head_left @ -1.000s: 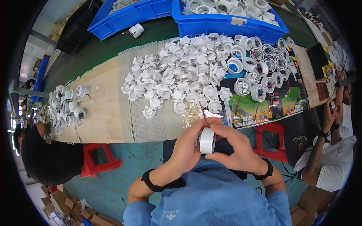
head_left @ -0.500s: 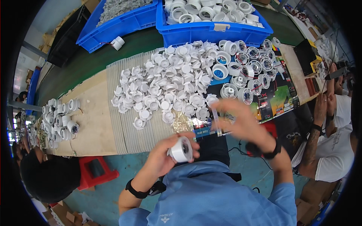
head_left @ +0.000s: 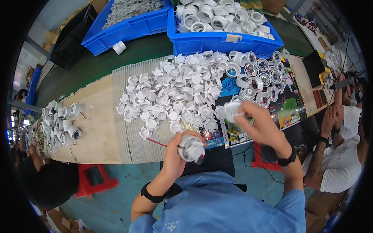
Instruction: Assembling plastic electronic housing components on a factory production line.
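Observation:
Near the table's front edge my left hand [head_left: 175, 158] grips a white round plastic housing [head_left: 191, 149]. A red wire trails out to its left, and a small dark part shows at its lower right. Farther right, my right hand [head_left: 256, 124] pinches a white round plastic piece [head_left: 234, 111] above the table; its underside is hidden. To the left of that piece lies a wide heap of small white finned caps [head_left: 171, 87]. Beyond my right hand stand several white round housings [head_left: 264, 77] with circuit boards and wires inside.
Two blue bins stand at the back: one with white rings [head_left: 229, 44], one with small pale parts [head_left: 124, 35]. More white housings [head_left: 60, 124] sit at the far left. A red stool [head_left: 95, 180] is below the table's left side. People work at both sides.
The housing in my left hand has turned, and its red wire now shows. My right hand has lifted a white round piece from beside the caps. The whole view has shifted slightly.

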Action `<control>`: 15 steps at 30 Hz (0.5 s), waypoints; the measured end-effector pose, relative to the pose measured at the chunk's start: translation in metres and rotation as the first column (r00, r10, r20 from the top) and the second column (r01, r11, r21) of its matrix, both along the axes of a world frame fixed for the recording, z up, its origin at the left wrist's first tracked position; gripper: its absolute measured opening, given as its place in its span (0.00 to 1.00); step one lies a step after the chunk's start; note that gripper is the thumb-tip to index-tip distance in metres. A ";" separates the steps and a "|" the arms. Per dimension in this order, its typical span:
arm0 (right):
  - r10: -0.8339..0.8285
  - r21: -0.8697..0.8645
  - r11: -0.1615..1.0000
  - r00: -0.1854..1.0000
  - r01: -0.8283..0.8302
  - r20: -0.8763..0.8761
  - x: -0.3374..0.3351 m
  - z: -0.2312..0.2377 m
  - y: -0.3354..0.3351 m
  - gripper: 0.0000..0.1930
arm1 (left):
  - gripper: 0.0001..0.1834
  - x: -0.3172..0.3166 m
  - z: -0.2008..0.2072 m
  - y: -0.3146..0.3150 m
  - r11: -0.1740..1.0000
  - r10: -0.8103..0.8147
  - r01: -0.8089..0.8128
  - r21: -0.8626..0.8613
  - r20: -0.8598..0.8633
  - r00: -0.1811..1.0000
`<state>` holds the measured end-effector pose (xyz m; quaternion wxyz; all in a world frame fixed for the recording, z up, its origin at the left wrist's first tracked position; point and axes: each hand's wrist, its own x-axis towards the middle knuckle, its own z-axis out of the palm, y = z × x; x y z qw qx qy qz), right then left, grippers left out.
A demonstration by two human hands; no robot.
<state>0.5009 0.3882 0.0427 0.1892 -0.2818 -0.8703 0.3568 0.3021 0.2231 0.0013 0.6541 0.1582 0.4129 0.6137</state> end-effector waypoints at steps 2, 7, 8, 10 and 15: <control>0.021 -0.007 1.000 0.998 -0.021 -0.068 0.004 -0.001 -0.019 0.12 | 0.24 -0.005 -0.012 0.001 0.988 -0.084 0.081 0.131 0.018 0.996; -0.148 -0.280 0.957 0.959 0.076 -0.243 0.004 -0.011 -0.056 0.33 | 0.18 0.011 0.003 0.011 0.997 -0.022 0.029 0.076 -0.081 0.996; -0.164 -0.346 0.936 0.951 0.066 -0.263 0.006 -0.018 -0.060 0.39 | 0.16 0.012 0.008 0.010 0.997 -0.027 0.039 0.067 -0.163 0.986; -0.076 -0.226 0.974 0.969 0.021 -0.236 0.008 -0.025 -0.059 0.41 | 0.15 0.012 0.010 0.007 0.998 -0.027 0.041 0.053 -0.247 0.969; 0.035 -0.113 0.992 0.973 -0.062 -0.227 0.000 -0.016 -0.073 0.35 | 0.12 0.007 0.006 0.002 1.000 0.006 0.002 0.018 -0.448 0.894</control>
